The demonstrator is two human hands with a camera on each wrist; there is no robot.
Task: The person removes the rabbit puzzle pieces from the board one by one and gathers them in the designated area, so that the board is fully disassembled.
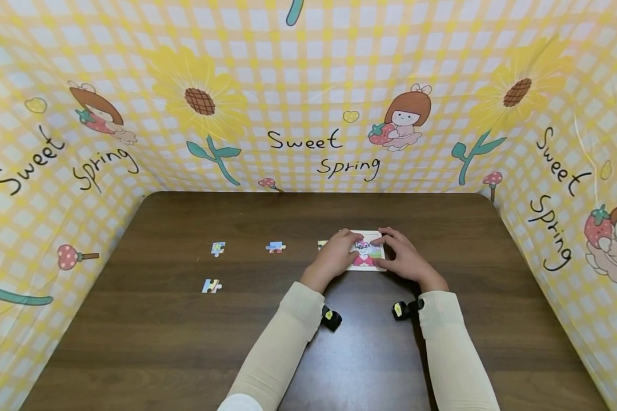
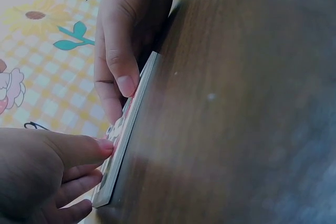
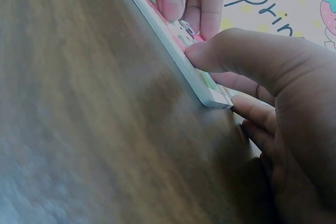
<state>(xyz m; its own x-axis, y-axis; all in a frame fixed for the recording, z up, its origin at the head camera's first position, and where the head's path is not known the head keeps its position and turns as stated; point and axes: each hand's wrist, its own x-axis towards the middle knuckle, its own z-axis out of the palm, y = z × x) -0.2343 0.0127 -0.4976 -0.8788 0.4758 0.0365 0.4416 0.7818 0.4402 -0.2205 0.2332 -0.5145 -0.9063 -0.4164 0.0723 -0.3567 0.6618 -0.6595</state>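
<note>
A small jigsaw puzzle [image 1: 364,260] in a pale frame lies flat on the wooden table, showing a pink and white cartoon figure. From its left side, my left hand [image 1: 334,254] reaches over it, thumb touching the picture. In the left wrist view, the other fingers of this left hand [image 2: 50,177] rest by the frame's edge. My right hand [image 1: 403,257] comes in over the right side. Its thumb presses on the picture, and more fingers of the right hand [image 3: 294,98] lie along the near corner. Both hands cover parts of the picture.
Loose jigsaw pieces lie to the left: a far-left piece [image 1: 218,248], a middle piece [image 1: 275,247] and a nearer piece [image 1: 212,286]. Another piece [image 1: 321,244] shows partly behind the left hand. A checked cloth [image 1: 308,85] hangs around the table [image 1: 159,342].
</note>
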